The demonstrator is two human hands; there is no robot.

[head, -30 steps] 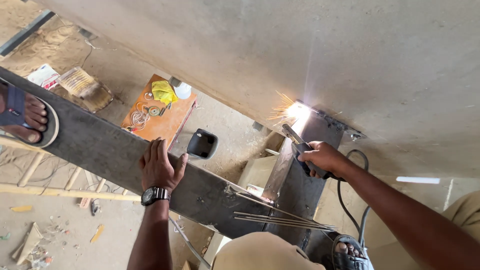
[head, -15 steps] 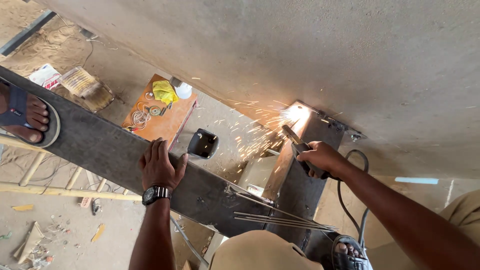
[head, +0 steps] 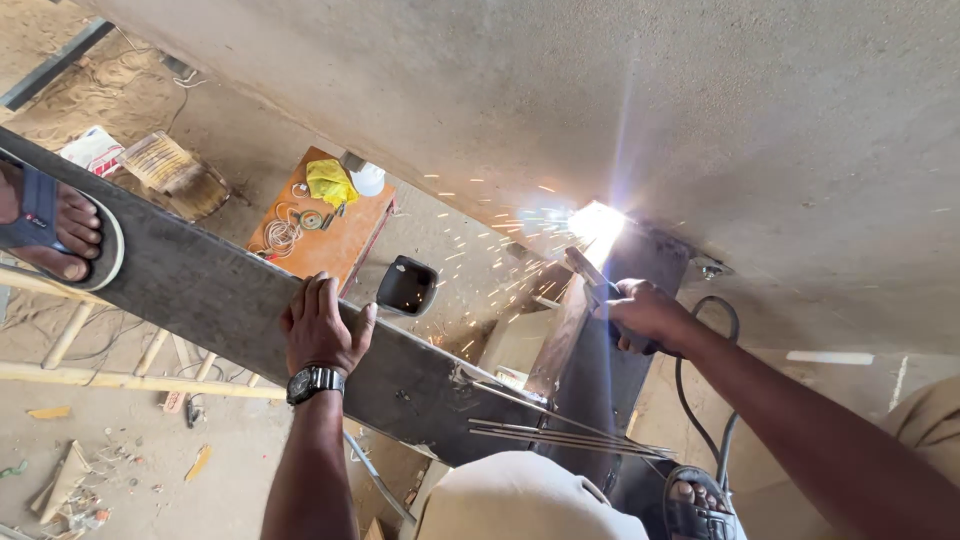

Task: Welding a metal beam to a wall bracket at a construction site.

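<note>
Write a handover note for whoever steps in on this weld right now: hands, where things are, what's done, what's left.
Left hand: flat on the top edge of the dark steel beam, steadying it, nothing in its grip.
Right hand: closed on the electrode holder, rod tip at the arc where the upright steel plate meets the concrete ceiling.
Spare welding rods lie on the beam's near end. A welding mask and an orange table sit on the ground below.
Done: arc struck, sparks falling. Left: the seam's extent is hidden by glare, so check it once the arc stops.

Dark grey steel beam point(head: 200, 290); orange table point(head: 325, 235); yellow cloth point(head: 330, 183); white-blue arc point(head: 597, 222); black watch point(head: 313, 381).
</note>
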